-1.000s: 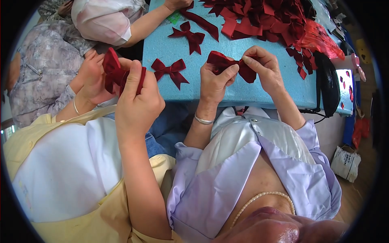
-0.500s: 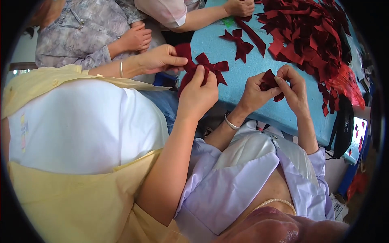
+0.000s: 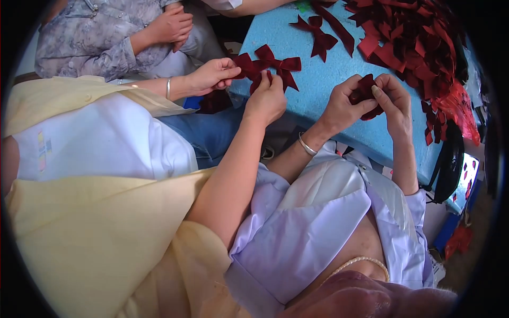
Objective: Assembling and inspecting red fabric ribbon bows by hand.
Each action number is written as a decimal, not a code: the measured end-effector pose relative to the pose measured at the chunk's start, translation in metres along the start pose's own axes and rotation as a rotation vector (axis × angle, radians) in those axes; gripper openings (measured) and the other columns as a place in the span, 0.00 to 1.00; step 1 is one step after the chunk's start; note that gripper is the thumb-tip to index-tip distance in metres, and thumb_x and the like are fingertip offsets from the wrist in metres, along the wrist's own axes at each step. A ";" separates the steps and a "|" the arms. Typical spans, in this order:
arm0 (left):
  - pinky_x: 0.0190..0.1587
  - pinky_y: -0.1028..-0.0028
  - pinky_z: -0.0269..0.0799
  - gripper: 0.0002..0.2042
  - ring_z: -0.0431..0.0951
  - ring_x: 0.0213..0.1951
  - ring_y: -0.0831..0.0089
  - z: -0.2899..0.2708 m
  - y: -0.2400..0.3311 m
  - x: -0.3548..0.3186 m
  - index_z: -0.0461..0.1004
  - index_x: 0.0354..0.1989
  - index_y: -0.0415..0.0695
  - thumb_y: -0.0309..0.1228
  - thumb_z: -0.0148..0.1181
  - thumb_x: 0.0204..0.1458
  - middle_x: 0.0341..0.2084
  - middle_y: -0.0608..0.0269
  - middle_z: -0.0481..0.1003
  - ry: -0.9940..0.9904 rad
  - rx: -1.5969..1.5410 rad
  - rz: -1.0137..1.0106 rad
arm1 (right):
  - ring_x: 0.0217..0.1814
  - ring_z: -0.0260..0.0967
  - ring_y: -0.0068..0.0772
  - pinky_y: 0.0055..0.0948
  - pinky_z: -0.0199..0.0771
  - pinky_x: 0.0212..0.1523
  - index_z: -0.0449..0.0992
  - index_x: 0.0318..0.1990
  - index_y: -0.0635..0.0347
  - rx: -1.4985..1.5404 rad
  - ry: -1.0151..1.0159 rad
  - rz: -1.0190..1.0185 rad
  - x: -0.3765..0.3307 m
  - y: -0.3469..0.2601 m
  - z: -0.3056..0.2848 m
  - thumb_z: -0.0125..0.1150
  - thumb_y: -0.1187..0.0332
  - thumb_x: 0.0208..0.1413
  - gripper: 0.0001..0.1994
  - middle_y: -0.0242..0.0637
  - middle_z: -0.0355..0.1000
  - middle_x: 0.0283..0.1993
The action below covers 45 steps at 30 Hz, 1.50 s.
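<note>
A dark red velvet bow is held up between my hands, just off the near left corner of the blue table. My left hand, a silver bangle on its wrist, pinches the red ribbon at the bow's left side between thumb and fingers. From below, my right hand grips the bow near its middle; its fingertips are partly covered by the velvet. Dark red fabric shows under my left hand, over my lap; whether it joins the bow I cannot tell.
A co-worker in lavender sits to my right, both hands on folded red ribbon. On the blue table lie a finished bow, a ribbon strip and a large heap of red bows. Another person's clasped hands rest across from me.
My view has shifted, and my right hand sits a little higher. The bow has turned so its loops spread more openly. Wide velvet that stood above my left fingers is no longer there.
</note>
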<state>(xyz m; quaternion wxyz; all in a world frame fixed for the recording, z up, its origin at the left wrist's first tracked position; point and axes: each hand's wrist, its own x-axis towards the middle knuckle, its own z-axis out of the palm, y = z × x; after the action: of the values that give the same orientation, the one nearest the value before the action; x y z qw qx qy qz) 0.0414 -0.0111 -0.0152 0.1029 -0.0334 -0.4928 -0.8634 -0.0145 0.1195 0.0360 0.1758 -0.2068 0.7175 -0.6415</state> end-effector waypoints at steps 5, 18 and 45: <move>0.24 0.83 0.65 0.10 0.69 0.25 0.86 -0.002 -0.004 -0.002 0.71 0.39 0.40 0.22 0.64 0.50 0.27 0.71 0.72 -0.029 0.021 -0.033 | 0.26 0.63 0.12 0.15 0.63 0.26 0.69 0.33 0.61 0.118 0.019 0.060 0.002 0.008 -0.006 0.56 0.69 0.58 0.06 0.25 0.68 0.26; 0.20 0.78 0.68 0.08 0.75 0.23 0.75 0.004 -0.007 -0.002 0.70 0.35 0.41 0.24 0.64 0.51 0.25 0.64 0.74 0.105 -0.288 -0.089 | 0.36 0.69 0.21 0.22 0.66 0.37 0.70 0.44 0.62 0.333 0.016 0.075 -0.019 0.035 -0.020 0.59 0.66 0.57 0.12 0.33 0.72 0.36; 0.21 0.79 0.63 0.09 0.72 0.22 0.77 0.009 -0.014 -0.005 0.70 0.35 0.39 0.32 0.56 0.59 0.26 0.62 0.74 0.213 -0.223 -0.144 | 0.22 0.58 0.14 0.17 0.54 0.20 0.72 0.38 0.61 0.258 0.090 0.137 -0.028 0.032 -0.008 0.58 0.66 0.59 0.07 0.26 0.67 0.26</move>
<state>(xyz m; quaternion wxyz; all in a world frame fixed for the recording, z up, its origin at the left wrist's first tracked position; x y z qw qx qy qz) 0.0426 0.0038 -0.0232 0.0879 0.0825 -0.3815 -0.9165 0.0032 0.1439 0.0044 0.2122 -0.1040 0.6487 -0.7234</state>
